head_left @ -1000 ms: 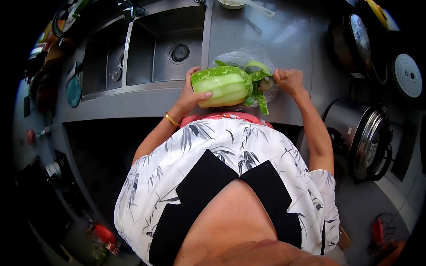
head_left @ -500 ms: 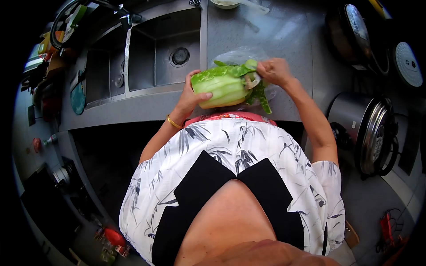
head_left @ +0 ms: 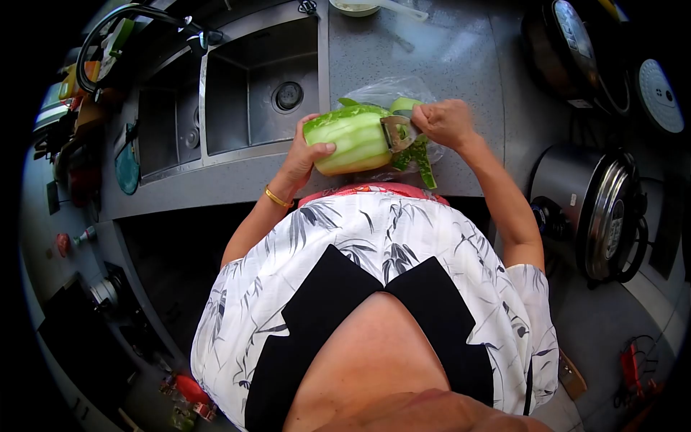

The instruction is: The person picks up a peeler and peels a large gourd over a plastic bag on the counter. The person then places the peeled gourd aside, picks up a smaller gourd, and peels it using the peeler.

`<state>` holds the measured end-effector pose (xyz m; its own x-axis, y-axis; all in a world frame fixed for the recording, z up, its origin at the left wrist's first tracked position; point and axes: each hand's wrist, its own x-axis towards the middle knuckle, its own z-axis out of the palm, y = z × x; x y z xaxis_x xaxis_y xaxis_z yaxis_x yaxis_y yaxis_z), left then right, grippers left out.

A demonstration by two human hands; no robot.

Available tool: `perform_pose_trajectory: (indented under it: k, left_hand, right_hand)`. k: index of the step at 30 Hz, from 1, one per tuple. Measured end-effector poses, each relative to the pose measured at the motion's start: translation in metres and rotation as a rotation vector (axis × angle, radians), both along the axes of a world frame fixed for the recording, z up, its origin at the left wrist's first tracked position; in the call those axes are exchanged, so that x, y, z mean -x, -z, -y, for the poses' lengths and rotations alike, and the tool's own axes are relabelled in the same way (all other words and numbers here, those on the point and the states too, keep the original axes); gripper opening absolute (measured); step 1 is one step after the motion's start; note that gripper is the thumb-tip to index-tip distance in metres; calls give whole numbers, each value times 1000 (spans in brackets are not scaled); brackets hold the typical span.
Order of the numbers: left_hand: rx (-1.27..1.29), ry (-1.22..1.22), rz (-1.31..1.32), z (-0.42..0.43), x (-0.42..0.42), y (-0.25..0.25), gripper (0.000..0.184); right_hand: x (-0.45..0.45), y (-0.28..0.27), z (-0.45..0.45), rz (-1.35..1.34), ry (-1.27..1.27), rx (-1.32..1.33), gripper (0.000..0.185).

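A large green gourd (head_left: 347,147) lies on its side near the counter's front edge, with pale peeled bands and mottled skin along its top. My left hand (head_left: 305,153) grips its left end, thumb across the near side. My right hand (head_left: 446,122) is closed around a peeler (head_left: 396,134), whose wide metal head rests against the gourd's right end; the fist hides the handle. Beside that end, green peel strips (head_left: 425,164) lie on a clear plastic bag (head_left: 392,88) spread partly under the gourd.
A double steel sink (head_left: 204,108) with a black faucet (head_left: 133,10) adjoins the counter (head_left: 461,61) on the left. At the back sits a bowl (head_left: 358,10) with a white-handled utensil. Two cookers (head_left: 576,209) (head_left: 558,54) stand on the right.
The peeler's metal head has turned into clearer view at the gourd's right end. A peel piece no longer lies across the top there. The view has shifted slightly.
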<state>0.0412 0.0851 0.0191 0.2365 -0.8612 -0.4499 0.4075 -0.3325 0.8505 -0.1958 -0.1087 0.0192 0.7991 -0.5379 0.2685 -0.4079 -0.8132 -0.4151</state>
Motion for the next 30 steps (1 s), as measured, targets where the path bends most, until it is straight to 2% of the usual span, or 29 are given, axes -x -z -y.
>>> perform_pose_trajectory:
  k: [4,5,7,10,13,19,20,23,26,30]
  left_hand:
    - [14,31,46,0,1,3,89]
    - [22,40,60,-2,1,5,90]
    - [40,9,25,-2,-1,7,93]
    - [17,17,13,-11,0,8,98]
    - [68,58,63,-4,2,4,101]
    - [119,103,117,-5,1,2,98]
    - [121,99,115,-4,1,3,97]
    - [113,117,143,-5,1,5,94]
    - [134,57,70,0,-2,11,93]
    - [83,108,76,4,-7,5,92]
  right_hand:
    - [28,44,18,44,24,-75,40]
    - [42,51,19,-24,48,-44,39]
    - [55,46,24,-152,109,34,39]
    - [37,31,14,-59,112,-17,38]
    - [25,10,21,-120,72,-103,41]
    - [-26,-2,27,-240,-176,-250,43]
    - [-26,6,29,-324,-206,-147,41]
    - [23,29,58,-625,-68,-143,40]
    - [33,37,46,-450,36,-52,40]
    - [9,10,40,-428,42,-140,41]
